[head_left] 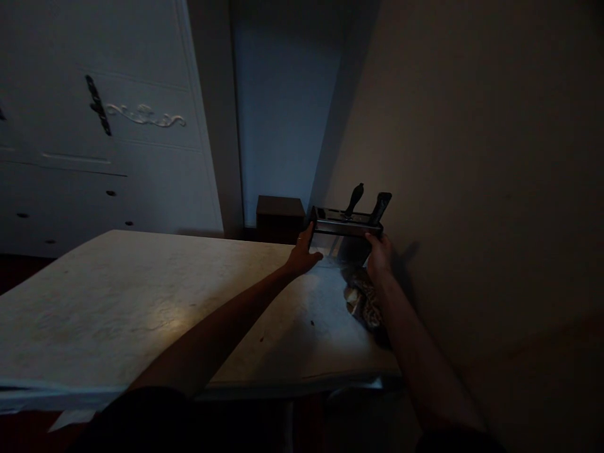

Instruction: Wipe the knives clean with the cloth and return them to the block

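A knife holder [346, 221] with a metal top and clear sides stands at the far right corner of the pale table [141, 296], against the wall. Two dark knife handles [355, 200] stick up from it. My left hand [304, 251] grips the holder's left end, thumb up along its side. My right hand [379, 255] grips its right end from below. Both arms reach forward across the table. The room is dim.
A crumpled patterned cloth or bag [363, 305] lies on the table under my right forearm. A dark small box or cabinet [279, 217] stands behind the table. A white cupboard with ornate handles [99, 107] fills the left. A beige wall [472, 157] bounds the right.
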The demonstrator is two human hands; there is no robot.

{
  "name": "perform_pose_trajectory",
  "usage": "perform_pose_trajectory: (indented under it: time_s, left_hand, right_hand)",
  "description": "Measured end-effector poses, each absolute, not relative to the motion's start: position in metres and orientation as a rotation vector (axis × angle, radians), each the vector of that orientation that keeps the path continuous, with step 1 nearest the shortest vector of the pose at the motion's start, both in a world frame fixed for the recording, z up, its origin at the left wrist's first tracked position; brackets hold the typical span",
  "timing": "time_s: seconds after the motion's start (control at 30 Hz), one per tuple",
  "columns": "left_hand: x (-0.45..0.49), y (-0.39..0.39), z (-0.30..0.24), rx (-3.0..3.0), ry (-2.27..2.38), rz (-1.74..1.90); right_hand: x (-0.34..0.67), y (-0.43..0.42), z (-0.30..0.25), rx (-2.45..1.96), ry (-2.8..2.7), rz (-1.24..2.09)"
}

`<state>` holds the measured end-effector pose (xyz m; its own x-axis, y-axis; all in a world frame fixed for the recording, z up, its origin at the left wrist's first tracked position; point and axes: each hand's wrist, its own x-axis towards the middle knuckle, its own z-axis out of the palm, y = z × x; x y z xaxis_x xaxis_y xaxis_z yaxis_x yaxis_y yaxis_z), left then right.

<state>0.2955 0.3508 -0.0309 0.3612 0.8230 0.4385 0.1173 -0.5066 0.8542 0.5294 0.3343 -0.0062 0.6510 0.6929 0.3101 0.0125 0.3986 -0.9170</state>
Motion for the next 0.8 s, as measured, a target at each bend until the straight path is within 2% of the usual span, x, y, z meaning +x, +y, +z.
perform_pose_trajectory:
  time_s: [0.23,0.43,0.57,0.67,0.8]
  left_hand:
    - [0.292,0.349,-0.023,1.837,0.798,1.186]
    - [0.277,0.342,-0.038,1.945,0.827,1.052]
    - [0.253,0.327,-0.059,1.961,0.908,0.963]
    - [0.225,0.315,-0.075,1.880,0.952,0.991]
    - [0.179,0.299,-0.091,1.708,1.033,1.115]
  right_hand:
    - [0.526,0.327,-0.007,-1.072,-0.805,0.472]
    - [0.507,0.309,-0.001,-1.117,-0.607,0.188]
    - [0.471,0.286,-0.003,-1.019,-0.725,0.088]
    - [0.436,0.267,-0.007,-1.009,-0.883,0.157]
    - [0.390,0.249,-0.019,-1.111,-1.153,0.417]
